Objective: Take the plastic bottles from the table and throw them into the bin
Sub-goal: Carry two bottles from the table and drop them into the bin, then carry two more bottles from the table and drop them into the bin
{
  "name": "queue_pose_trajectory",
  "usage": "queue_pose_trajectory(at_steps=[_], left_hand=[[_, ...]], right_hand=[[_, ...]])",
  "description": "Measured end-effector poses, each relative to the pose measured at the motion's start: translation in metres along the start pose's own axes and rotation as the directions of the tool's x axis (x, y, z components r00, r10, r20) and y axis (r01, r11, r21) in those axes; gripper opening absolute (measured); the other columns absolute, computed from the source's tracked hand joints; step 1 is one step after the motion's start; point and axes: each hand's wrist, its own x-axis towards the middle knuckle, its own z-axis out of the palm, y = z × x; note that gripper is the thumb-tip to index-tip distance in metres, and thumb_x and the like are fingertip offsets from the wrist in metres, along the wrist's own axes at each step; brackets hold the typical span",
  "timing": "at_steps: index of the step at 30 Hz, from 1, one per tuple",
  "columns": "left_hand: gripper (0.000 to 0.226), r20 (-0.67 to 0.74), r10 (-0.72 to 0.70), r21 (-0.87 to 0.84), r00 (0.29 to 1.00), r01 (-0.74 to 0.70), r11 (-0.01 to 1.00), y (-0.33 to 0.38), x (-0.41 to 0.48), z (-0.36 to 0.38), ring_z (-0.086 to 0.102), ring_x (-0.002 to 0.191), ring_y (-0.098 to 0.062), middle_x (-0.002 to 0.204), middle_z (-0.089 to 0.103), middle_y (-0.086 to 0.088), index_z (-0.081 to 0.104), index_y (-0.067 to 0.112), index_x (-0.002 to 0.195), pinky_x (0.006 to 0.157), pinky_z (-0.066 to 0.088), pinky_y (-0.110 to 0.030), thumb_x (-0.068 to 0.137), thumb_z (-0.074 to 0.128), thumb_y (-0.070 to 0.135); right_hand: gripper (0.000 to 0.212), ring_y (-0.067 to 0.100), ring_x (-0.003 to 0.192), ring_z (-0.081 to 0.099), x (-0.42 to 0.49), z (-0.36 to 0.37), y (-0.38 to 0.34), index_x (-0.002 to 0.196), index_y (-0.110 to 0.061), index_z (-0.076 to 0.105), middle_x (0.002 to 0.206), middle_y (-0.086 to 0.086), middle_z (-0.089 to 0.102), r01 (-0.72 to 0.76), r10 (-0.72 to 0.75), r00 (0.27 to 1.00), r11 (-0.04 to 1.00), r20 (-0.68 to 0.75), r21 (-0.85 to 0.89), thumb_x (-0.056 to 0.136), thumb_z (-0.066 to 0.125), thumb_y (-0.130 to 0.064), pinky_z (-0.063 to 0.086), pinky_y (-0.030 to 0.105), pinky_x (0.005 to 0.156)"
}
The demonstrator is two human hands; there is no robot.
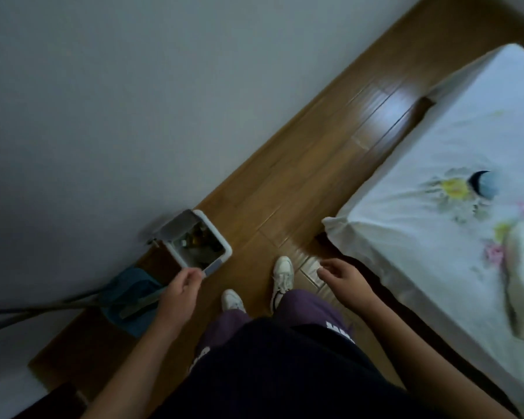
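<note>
From the head camera, the person stands on a strip of wooden floor (300,182) running between a grey wall (103,101) on the left and a bed (454,140) with a white flowered sheet on the right. The bin (198,240) sits against the wall at the floor's left edge, lid raised, with blurred bottles (201,235) inside. The left hand (180,293) hovers just near of the bin's rim, its grip loosely curled and empty. The right hand (344,278) hangs beside the bed's near corner, grip half open, holding nothing. White shoes (282,276) stand on the open floor between them. A blue mop (130,294) lies on the floor, near and left of the bin.
</note>
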Motion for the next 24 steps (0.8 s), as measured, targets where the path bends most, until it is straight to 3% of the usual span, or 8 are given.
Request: queue_pose_trajectory(at_steps=[3, 9, 13, 18, 21, 24], left_hand=[[0.026, 0.065, 0.034, 0.051, 0.997, -0.037, 0.998, 0.027, -0.008, 0.008, 0.061, 0.103, -0.016, 0.110, 0.065, 0.001, 0.061, 0.030, 0.114, 0.077, 0.048, -0.034, 0.101, 0.044, 0.045], [0.017, 0.092, 0.050, 0.180, 0.994, -0.066, 0.982, 0.069, 0.006, 0.021, 0.064, 0.099, -0.019, 0.104, 0.068, 0.002, 0.062, 0.038, 0.094, 0.091, 0.052, -0.045, 0.100, 0.047, 0.043], [0.027, 0.022, 0.052, 0.189, 0.998, -0.055, 0.980, 0.088, 0.026, 0.025, 0.067, 0.096, -0.021, 0.100, 0.071, 0.000, 0.068, 0.026, 0.095, 0.080, 0.050, -0.039, 0.101, 0.046, 0.040], [0.030, -0.089, 0.009, 0.091, 0.996, 0.000, 0.996, 0.121, 0.053, 0.016, 0.063, 0.075, -0.027, 0.090, 0.070, -0.011, 0.066, 0.016, 0.086, 0.063, 0.043, -0.032, 0.103, 0.045, 0.030], [0.033, -0.120, -0.025, 0.078, 0.993, 0.034, 0.996, 0.146, 0.087, 0.009, 0.062, 0.069, -0.028, 0.086, 0.070, -0.014, 0.066, 0.007, 0.091, 0.062, 0.040, -0.031, 0.103, 0.045, 0.028], [0.030, -0.097, -0.040, 0.104, 0.994, 0.051, 0.993, 0.185, 0.125, 0.015, 0.063, 0.072, -0.030, 0.089, 0.070, -0.016, 0.066, 0.006, 0.093, 0.060, 0.040, -0.030, 0.104, 0.043, 0.023]], right_hand=[[0.034, 0.003, 0.087, 0.060, -0.021, -0.018, 0.015, 0.124, -0.015, 0.064, 0.100, -0.006, 0.064, -0.032, 0.039, 0.997, 0.995, -0.067, 0.098, 0.094, 0.063, -0.031, 0.043, 0.015, 0.071], [0.043, -0.005, 0.091, 0.057, -0.026, -0.046, 0.045, 0.131, -0.018, 0.059, 0.109, -0.009, 0.063, -0.079, 0.102, 0.991, 0.969, -0.086, 0.235, 0.094, 0.061, -0.039, 0.043, 0.012, 0.070], [0.038, 0.004, 0.091, 0.061, -0.004, -0.076, 0.049, 0.125, -0.016, 0.062, 0.106, -0.004, 0.067, -0.090, 0.112, 0.991, 0.961, -0.073, 0.261, 0.094, 0.062, -0.036, 0.046, 0.017, 0.068], [0.024, 0.005, 0.088, 0.064, 0.034, -0.123, 0.028, 0.113, -0.021, 0.064, 0.097, -0.005, 0.068, -0.040, 0.071, 0.992, 0.960, -0.103, 0.277, 0.095, 0.060, -0.036, 0.048, 0.021, 0.070], [0.026, 0.009, 0.092, 0.067, 0.068, -0.151, 0.012, 0.113, -0.022, 0.066, 0.101, -0.005, 0.070, -0.004, 0.037, 0.994, 0.952, -0.104, 0.305, 0.094, 0.059, -0.039, 0.057, 0.031, 0.082], [0.023, 0.014, 0.093, 0.068, 0.105, -0.176, -0.003, 0.112, -0.020, 0.065, 0.102, -0.002, 0.070, -0.012, 0.052, 0.991, 0.950, -0.120, 0.313, 0.096, 0.057, -0.036, 0.057, 0.033, 0.085]])
